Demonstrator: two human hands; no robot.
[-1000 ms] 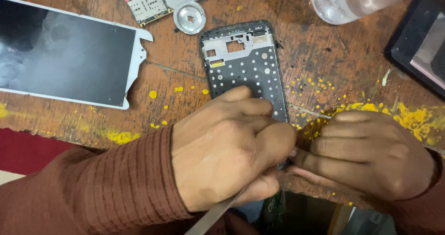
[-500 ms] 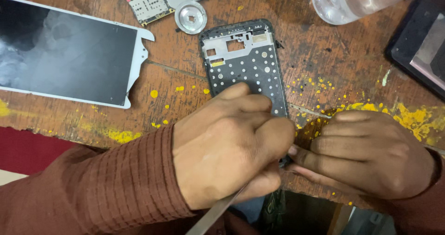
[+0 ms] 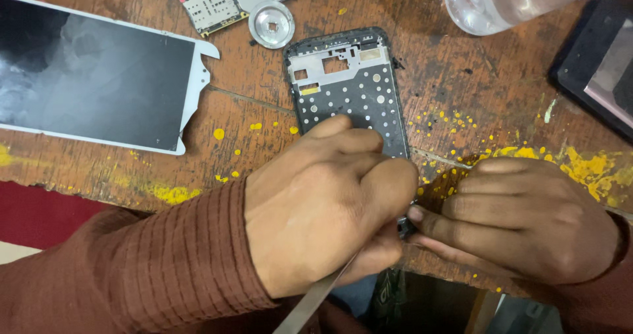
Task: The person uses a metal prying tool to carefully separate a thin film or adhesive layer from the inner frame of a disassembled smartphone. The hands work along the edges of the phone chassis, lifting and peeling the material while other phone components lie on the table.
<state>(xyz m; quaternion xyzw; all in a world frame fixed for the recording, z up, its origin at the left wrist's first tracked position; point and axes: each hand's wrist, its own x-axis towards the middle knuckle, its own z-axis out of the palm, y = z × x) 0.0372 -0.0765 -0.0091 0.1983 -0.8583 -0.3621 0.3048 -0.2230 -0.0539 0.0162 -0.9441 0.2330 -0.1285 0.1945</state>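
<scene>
The phone frame (image 3: pixel 348 90) lies face-down on the wooden bench (image 3: pixel 461 77), its lower end under both hands. The left hand (image 3: pixel 323 209) is fisted around a flat metal blade (image 3: pixel 310 302); the right hand (image 3: pixel 527 218) presses flat, fingers together. A slipping blade could nick those fingers.
</scene>
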